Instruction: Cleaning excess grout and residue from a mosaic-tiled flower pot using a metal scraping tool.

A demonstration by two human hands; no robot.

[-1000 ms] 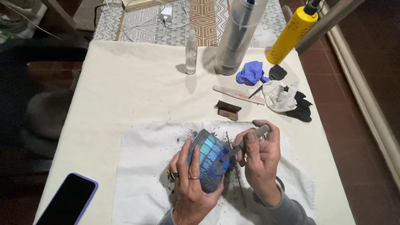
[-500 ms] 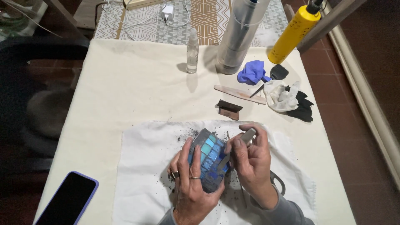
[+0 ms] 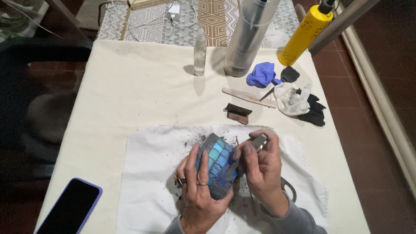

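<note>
Low in the frame, the left hand [image 3: 197, 190] wraps the blue mosaic piece [image 3: 218, 165]; the right hand [image 3: 261, 171] pinches a metal scraper [image 3: 248, 151]. A slip could chip tiles or nick fingers [image 3: 199, 164].

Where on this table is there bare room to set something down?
The widest bare stretch of cream tablecloth lies between spray bottle, phone and white cloth. The far right is crowded: cylinder, blue glove, rags, wooden stick. Both hands occupy the white cloth's middle.

Phone [image 3: 70, 207], dark blank screen, purple case, table's near left corner; no packages, labels, signs.
</note>
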